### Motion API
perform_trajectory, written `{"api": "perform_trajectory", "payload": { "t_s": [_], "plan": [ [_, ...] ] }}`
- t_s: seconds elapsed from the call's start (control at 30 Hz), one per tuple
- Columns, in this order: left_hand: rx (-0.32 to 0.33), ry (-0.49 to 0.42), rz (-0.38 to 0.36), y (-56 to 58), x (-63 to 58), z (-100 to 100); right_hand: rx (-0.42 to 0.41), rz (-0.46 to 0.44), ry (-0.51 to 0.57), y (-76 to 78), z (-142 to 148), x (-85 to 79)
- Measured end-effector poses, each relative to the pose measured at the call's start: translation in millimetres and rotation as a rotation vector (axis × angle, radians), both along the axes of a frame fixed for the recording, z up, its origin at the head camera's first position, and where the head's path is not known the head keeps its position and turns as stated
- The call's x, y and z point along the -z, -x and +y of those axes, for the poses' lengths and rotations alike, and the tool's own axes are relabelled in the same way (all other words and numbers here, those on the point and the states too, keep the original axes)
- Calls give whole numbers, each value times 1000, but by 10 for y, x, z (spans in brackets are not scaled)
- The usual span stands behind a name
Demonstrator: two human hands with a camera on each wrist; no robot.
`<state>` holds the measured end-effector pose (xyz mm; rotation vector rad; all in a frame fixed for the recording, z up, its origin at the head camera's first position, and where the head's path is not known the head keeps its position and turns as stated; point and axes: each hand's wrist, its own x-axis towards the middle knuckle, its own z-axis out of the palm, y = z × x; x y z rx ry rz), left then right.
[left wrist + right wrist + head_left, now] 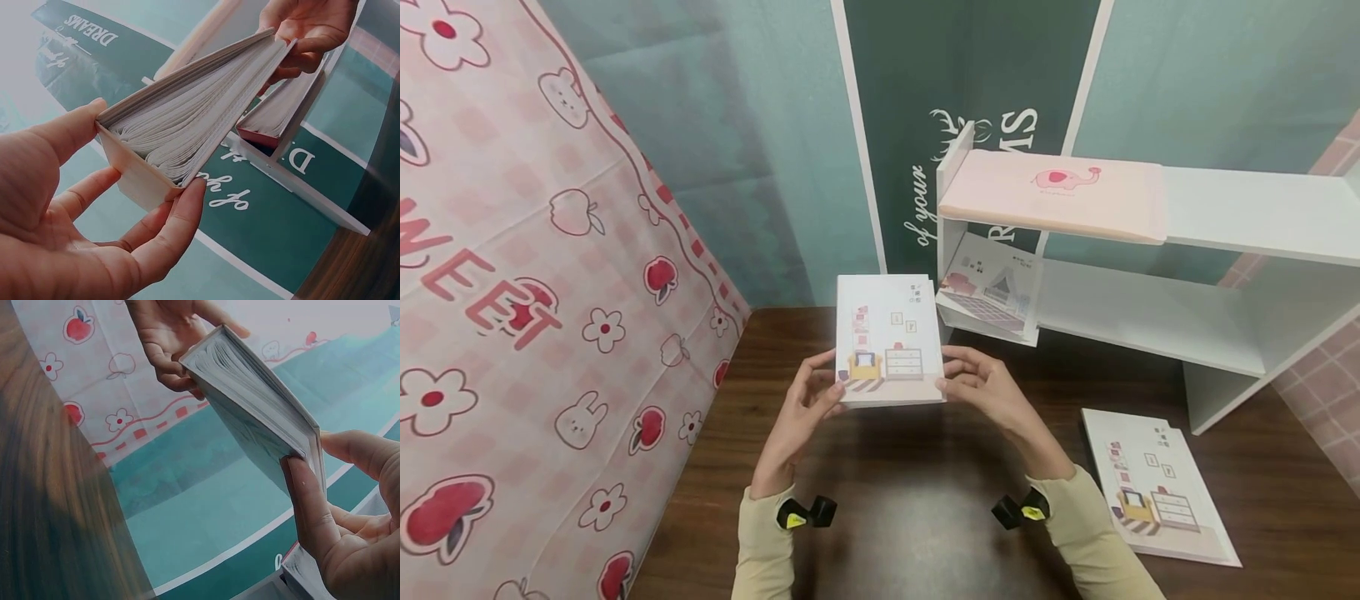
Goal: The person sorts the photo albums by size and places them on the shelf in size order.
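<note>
Both hands hold up a thick hardcover book (887, 333) by its lower sides, its cover drawn with a yellow armchair and a white dresser. On the spine side, my left hand (797, 408) grips it with the thumb at the front cover and fingers behind. My right hand (992, 396) pinches the opposite edge between thumb and fingers. In the left wrist view the book (181, 119) is wedge-shaped, wide at the spine, with loose white pages. The right wrist view shows my right fingers (312, 512) against one cover.
A white shelf (1150, 317) stands at the right. A similar book (992, 287) leans at its left end, and a pink elephant-print item (1052, 192) lies on top. Another book (1157, 487) lies on the wooden table (722, 517). A printed pink cloth (550, 292) hangs at the left.
</note>
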<state>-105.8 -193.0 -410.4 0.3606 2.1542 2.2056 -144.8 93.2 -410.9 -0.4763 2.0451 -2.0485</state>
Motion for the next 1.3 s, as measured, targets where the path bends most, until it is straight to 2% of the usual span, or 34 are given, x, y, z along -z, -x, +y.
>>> {"api": "perform_trajectory", "payload": {
  "t_s": [0.17, 0.63, 1.3],
  "plan": [
    [16, 10, 37, 19, -24, 10, 4, 16, 2, -6, 26, -43],
    [45, -22, 15, 15, -36, 106, 16, 19, -31, -54, 140, -78],
    [83, 6, 50, 42, -15, 226, 41, 38, -51, -119, 289, -59]
  ]
}}
